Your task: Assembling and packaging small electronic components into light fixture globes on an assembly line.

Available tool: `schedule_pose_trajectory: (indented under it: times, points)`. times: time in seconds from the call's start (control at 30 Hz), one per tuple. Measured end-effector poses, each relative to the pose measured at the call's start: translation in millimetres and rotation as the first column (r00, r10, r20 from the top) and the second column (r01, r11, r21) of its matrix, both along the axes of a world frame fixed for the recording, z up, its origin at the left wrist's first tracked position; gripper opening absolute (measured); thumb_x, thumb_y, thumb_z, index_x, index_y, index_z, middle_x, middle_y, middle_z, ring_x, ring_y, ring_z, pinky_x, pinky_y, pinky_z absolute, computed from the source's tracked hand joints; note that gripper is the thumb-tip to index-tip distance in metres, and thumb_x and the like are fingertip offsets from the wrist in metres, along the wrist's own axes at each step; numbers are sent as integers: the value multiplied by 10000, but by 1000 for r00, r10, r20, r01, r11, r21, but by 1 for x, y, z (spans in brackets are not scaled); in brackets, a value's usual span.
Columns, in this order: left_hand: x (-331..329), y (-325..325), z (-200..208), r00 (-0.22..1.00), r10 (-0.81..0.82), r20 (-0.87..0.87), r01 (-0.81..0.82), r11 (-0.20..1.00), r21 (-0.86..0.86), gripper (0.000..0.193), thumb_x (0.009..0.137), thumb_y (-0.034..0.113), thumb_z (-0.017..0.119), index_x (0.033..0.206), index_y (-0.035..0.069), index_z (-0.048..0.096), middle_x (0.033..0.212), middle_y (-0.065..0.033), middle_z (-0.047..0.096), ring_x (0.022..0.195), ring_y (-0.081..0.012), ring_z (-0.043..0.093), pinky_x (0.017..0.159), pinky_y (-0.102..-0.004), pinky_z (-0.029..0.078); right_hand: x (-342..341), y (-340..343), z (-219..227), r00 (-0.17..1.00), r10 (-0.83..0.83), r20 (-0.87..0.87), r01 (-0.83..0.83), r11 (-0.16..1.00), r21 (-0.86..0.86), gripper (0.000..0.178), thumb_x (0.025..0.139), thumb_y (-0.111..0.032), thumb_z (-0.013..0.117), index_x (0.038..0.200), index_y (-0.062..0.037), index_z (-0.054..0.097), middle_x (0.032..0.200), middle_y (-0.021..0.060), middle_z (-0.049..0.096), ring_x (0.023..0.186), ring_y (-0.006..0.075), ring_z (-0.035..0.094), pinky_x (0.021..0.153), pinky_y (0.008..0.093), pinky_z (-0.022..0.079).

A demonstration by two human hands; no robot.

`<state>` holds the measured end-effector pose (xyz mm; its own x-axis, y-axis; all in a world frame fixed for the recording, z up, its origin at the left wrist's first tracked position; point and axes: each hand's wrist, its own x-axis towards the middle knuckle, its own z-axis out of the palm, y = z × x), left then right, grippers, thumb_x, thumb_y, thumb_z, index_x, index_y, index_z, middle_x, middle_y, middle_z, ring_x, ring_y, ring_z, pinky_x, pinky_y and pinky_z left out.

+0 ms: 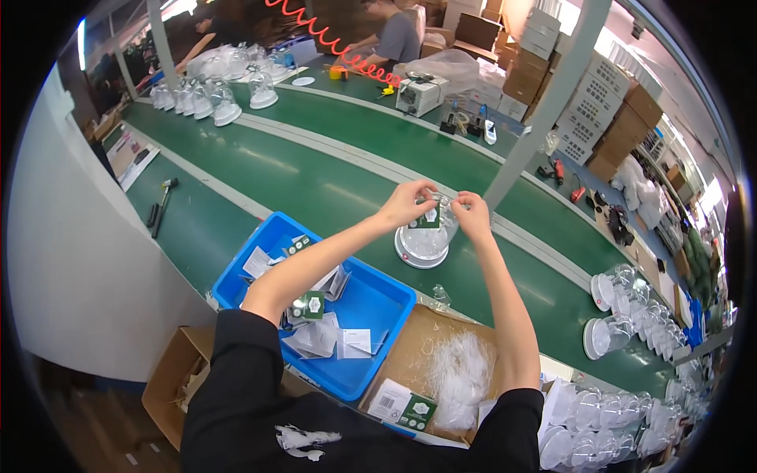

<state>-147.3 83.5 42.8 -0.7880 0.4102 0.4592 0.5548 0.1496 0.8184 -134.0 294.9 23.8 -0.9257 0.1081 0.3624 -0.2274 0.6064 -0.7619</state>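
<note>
A clear plastic dome on a round white base (pixel 422 251) stands on the green conveyor in front of me. A small green and white tag (pixel 426 216) lies against the dome's upper side, just under the fingers of my left hand (pixel 408 205). That hand is closed in a pinch at the dome's top. On the other side of the top, my right hand (pixel 473 214) is also pinched, its fingertips close to the left ones. Whatever thin thing the fingertips hold is too small to make out.
Nearest me sit a blue bin (pixel 394 319) of tags and folded papers and a cardboard box (pixel 406 347) with a bundle of thin white strands (pixel 461 378). Many domes (pixel 619 331) stand at right, others (pixel 201 102) far left. A hammer (pixel 163 206) lies left. People work beyond.
</note>
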Motion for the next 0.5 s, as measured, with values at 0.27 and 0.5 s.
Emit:
schedule_pose_trajectory:
  times: [0.27, 0.5]
  points:
    - [-21, 3, 1, 943, -29, 331, 25, 1000, 15, 365, 787, 142, 736, 1121, 45, 626, 787, -22, 683, 662, -66, 602, 529, -241, 468, -5, -6, 10, 999, -16, -30, 18, 996, 88, 192, 695, -225, 718, 719, -35, 707, 1156, 186, 641, 1099, 324, 607, 973, 382, 457]
    - [-42, -2, 9, 946, 98, 309, -54, 987, -148, 321, 761, 169, 750, 1026, 13, 658, 837, -96, 708, 732, -127, 658, 630, -267, 511, -10, -24, 15, 996, -22, -90, 32, 993, 110, 196, 684, -215, 727, 701, -21, 703, 1057, 194, 660, 1036, 337, 620, 938, 395, 475]
